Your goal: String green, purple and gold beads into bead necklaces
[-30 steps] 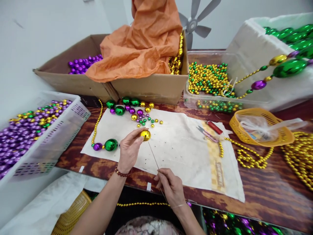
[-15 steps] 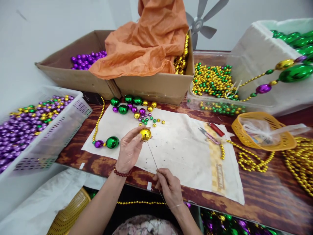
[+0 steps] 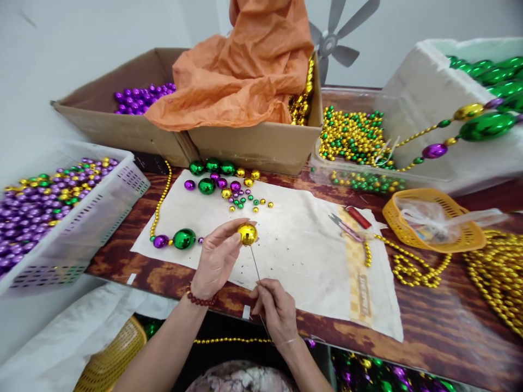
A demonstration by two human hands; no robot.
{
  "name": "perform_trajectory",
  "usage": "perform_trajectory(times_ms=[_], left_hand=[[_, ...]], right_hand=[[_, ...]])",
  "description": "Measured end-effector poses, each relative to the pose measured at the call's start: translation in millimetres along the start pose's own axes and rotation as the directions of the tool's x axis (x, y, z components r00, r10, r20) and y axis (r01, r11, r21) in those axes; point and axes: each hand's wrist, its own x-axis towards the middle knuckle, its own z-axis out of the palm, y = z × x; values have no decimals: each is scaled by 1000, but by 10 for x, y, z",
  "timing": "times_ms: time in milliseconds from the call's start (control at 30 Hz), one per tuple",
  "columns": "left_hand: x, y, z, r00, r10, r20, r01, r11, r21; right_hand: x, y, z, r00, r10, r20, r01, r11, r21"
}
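A large gold bead is pinched between the thumb and fingers of my left hand. Below it, my right hand grips a thin needle whose upper end meets the bead's underside. Left of my left hand, a large green bead and a purple bead lie on the white cloth, in line with a string of small gold beads. Loose green, purple and gold beads sit beyond my hands.
Scissors and a red spool lie on the cloth's right. A yellow basket stands beyond. Cardboard boxes line the back, a white crate the left, and a foam box the right.
The gold bead and my left hand are slightly lower over the cloth, and the bead is nearer my right hand. The whole view has shifted a little.
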Motion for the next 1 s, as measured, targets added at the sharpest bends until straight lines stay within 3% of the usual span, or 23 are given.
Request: perform_trajectory(times_ms=[333,500,600,767,867,933,1000], left_hand=[[-50,31,30,999,41,-12,-40,999,13],[-84,-91,-45,990,-97,106,93,995,48],[-160,-218,-66,980,-139,140,123,985,118],[-128,-267,-112,978,-112,177,40,930,366],[119,-262,-272,996,1,86,-52,804,593],[349,-284,-421,990,133,52,-124,622,773],[573,-320,-547,972,210,104,-183,400,898]], right_hand=[[82,-64,103,998,-57,-20,57,998,12],[126,-94,76,999,-28,-31,29,999,42],[220,-163,52,998,20,-61,-17,999,42],[356,-220,-21,989,106,-101,-92,986,138],[383,-188,-122,978,168,-121,-142,969,200],[385,-145,-199,975,197,-106,-171,961,216],[386,-97,-259,975,211,-74,-191,959,211]])
